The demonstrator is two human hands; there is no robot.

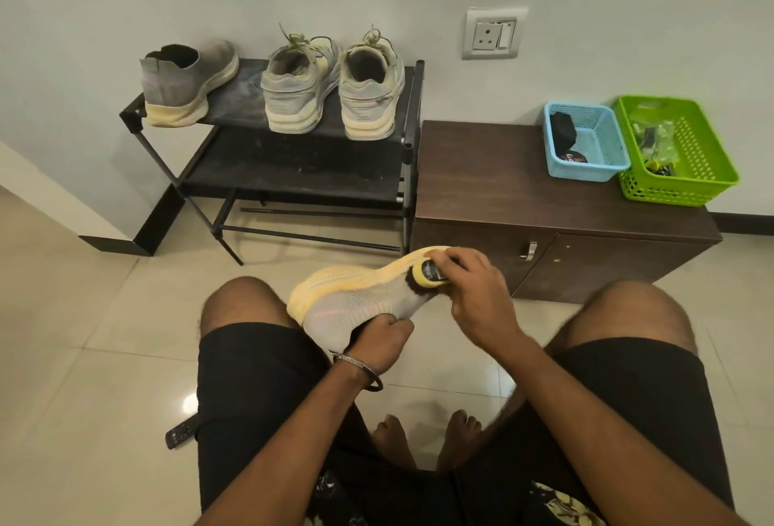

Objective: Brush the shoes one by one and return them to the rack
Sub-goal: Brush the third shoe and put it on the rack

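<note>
1. Left hand (383, 337) grips grey knit shoe with yellow sole (356, 299), held over the knees
2. Right hand (469, 282) clasps yellow-backed brush (423, 276), bristles on its heel
3. Black metal rack (301, 173) holds three shoes; can't tell which are brushed

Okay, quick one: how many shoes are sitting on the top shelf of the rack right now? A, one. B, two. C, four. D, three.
D: the top shelf of the rack carries a lone grey slip-on shoe at the left and a laced pair at the right, three in all.
</note>
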